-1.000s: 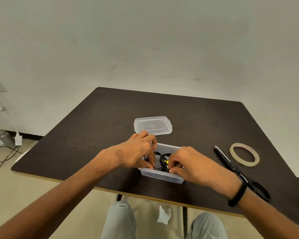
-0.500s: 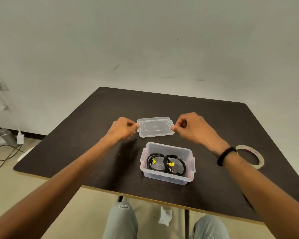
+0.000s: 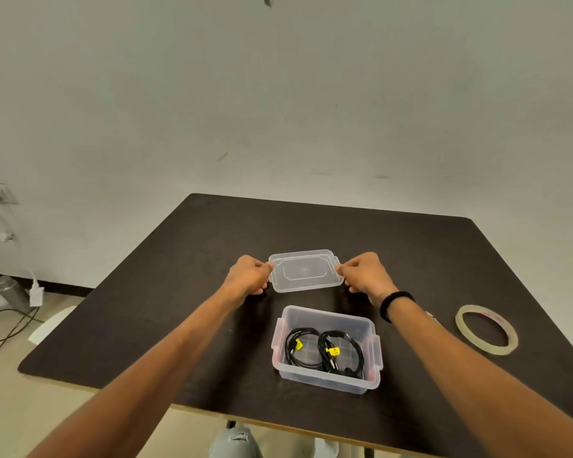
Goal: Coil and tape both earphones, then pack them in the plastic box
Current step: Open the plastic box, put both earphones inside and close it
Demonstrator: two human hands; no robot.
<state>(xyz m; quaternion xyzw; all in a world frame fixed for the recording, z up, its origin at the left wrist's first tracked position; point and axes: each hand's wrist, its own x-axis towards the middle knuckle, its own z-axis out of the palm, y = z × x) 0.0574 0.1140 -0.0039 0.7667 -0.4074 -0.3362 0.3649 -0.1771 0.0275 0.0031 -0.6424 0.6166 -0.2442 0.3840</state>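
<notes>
Now both hands have left the box (image 3: 326, 378) and pinch the lid (image 3: 305, 270): left hand (image 3: 249, 276) its left end, right hand (image 3: 364, 272) its right. Both coiled earphones (image 3: 325, 350) lie in the box, nearer the table's (image 3: 146, 309) front edge than the lid.

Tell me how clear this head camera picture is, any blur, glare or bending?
Head view: sharp at the centre, the lid held between left hand and right hand, and the earphones in the plastic box, read clearly; light is soft and even, with faint shadows under the hands; no strong glare; wide-angle bending curves the table edges; the forearms near the frame look slightly soft.
</notes>
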